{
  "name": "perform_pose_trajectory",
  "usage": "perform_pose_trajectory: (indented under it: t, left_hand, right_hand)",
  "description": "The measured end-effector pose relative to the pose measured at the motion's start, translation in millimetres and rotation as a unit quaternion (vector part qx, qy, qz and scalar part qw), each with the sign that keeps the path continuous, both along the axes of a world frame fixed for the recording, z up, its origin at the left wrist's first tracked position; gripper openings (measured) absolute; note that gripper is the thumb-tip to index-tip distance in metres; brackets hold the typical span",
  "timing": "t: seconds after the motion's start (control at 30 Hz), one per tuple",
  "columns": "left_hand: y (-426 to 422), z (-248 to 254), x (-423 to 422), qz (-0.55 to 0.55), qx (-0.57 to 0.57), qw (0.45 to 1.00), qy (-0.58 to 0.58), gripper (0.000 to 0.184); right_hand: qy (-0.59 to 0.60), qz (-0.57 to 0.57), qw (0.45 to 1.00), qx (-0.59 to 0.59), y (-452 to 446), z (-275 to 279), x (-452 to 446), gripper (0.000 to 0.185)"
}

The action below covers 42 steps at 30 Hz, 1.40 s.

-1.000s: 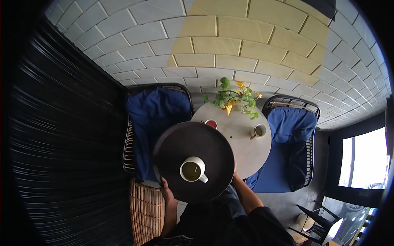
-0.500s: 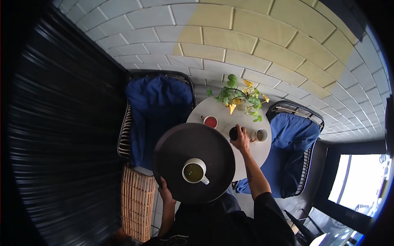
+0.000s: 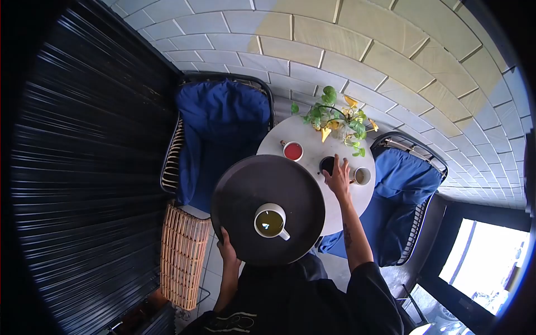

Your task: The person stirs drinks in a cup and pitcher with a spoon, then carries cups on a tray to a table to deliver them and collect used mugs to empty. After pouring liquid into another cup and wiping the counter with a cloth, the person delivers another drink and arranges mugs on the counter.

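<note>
A round dark serving tray (image 3: 240,190) is held by my left hand (image 3: 228,248), which grips its lower left edge; the fingers beneath are hidden. On the tray stands a white mug (image 3: 270,221) of green liquid, its handle toward the lower right. Over the round pale table (image 3: 333,216), my right hand (image 3: 339,177) has its fingers spread beside a cup of dark drink (image 3: 326,164), partly covering it. Just right of that hand is a light mug (image 3: 362,176) with a brownish drink. Farther left on the table sits a white cup of red drink (image 3: 293,151).
A leafy plant (image 3: 329,114) with yellowed leaves stands at the table's back, near the brick wall (image 3: 312,33). Blue-cushioned chairs flank the table, one left (image 3: 223,120) and one right (image 3: 405,176). A woven rattan piece (image 3: 184,254) is at lower left.
My right hand's fingers have loosened and spread from around the cup of dark drink, which stays on the table. The view has shifted slightly; my left hand still holds the tray.
</note>
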<state>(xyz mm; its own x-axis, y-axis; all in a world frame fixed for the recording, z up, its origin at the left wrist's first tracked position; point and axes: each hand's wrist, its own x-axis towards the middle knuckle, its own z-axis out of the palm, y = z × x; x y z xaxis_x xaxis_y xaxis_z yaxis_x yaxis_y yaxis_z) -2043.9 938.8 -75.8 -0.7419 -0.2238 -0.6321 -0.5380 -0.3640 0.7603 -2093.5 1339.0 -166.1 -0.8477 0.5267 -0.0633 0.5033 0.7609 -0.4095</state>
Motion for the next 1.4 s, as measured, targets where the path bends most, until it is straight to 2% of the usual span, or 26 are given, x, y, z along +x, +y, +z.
perform_pose_trajectory:
  t: [0.03, 0.1, 0.13, 0.2, 0.23, 0.27, 0.3, 0.37, 0.5, 0.57, 0.7, 0.77, 0.83, 0.93, 1.0, 1.1, 1.23, 1.4]
  left_hand:
    - [2.4, 1.8, -2.3, -0.005, -0.005, 1.0, -0.008, 0.064]
    - [5.0, 2.4, -3.7, -0.002, -0.013, 1.0, -0.017, 0.064]
    - [5.3, -3.0, -4.7, -0.01, -0.023, 1.0, -0.019, 0.065]
    - [3.0, -19.7, -2.8, -0.017, -0.034, 0.999, -0.021, 0.066]
    - [2.0, -31.7, -1.9, -0.016, -0.038, 0.999, -0.021, 0.066]
    - [1.5, -37.9, -0.6, -0.017, -0.042, 0.999, -0.021, 0.065]
    - [3.0, -37.6, 0.9, -0.02, -0.042, 0.999, -0.024, 0.065]
    - [10.4, -38.6, 0.7, -0.024, -0.01, 1.0, 0.006, 0.066]
    - [15.9, -40.9, 4.5, -0.035, -0.028, 0.999, -0.007, 0.069]
    - [9.2, -60.2, 9.7, -0.03, -0.088, 0.995, -0.038, 0.072]
    - [-2.5, -73.1, 18.0, -0.034, -0.078, 0.996, -0.036, 0.075]
    - [-12.4, -78.8, 20.0, -0.032, -0.083, 0.995, -0.054, 0.064]
    - [-14.0, -60.0, 18.4, -0.027, -0.069, 0.997, -0.036, 0.066]
    - [-28.6, -45.7, 16.3, -0.014, -0.062, 0.998, -0.019, 0.07]
    - [-43.6, -41.1, 15.7, -0.01, -0.066, 0.998, -0.024, 0.071]
    - [-64.3, -35.8, 13.4, 0.058, -0.118, 0.991, -0.019, 0.075]
    - [-94.5, -42.7, 14.0, 0.109, -0.14, 0.983, -0.045, 0.076]
    - [-80.8, -3.2, 1.7, 0.138, -0.116, 0.982, -0.055, 0.081]
  right_hand:
    - [-0.002, 0.004, 1.0, -0.002, -3.6, 23.0, 4.1, 0.077]
    - [0.056, 0.03, 0.997, -0.041, -12.1, 63.3, 13.9, 0.061]
    - [0.083, 0.058, 0.987, -0.122, -16.9, 84.0, 19.4, 0.049]
    - [0.101, 0.121, 0.951, -0.267, -38.3, 122.1, 33.5, 0.05]
    - [0.111, 0.2, 0.955, -0.186, -50.1, 142.0, 42.0, 0.052]
    - [0.09, 0.227, 0.951, -0.191, -62.3, 164.7, 47.1, 0.057]
    - [0.127, 0.237, 0.935, -0.231, -74.1, 167.0, 53.3, 0.066]
    - [0.125, 0.27, 0.944, -0.145, -95.3, 176.0, 62.1, 0.078]
    - [0.117, 0.276, 0.93, -0.211, -124.8, 163.7, 68.1, 0.088]
    - [0.075, 0.276, 0.944, -0.166, -138.8, 157.3, 69.6, 0.094]
    - [0.073, 0.271, 0.953, -0.11, -149.2, 142.7, 69.4, 0.086]
    - [0.085, 0.278, 0.952, -0.096, -147.3, 142.3, 69.4, 0.084]
    - [0.097, 0.285, 0.95, -0.083, -144.2, 143.6, 71.5, 0.081]
    - [0.173, 0.236, 0.951, -0.103, -134.5, 155.9, 75.2, 0.082]
    - [0.163, 0.213, 0.958, -0.099, -123.4, 171.6, 79.2, 0.082]
    - [0.157, 0.151, 0.973, -0.082, -106.9, 181.4, 82.1, 0.081]
    - [0.127, 0.113, 0.981, -0.094, -85.0, 150.6, 91.3, 0.079]
    - [0.069, 0.091, 0.989, -0.099, -78.5, 71.2, 103.9, 0.082]
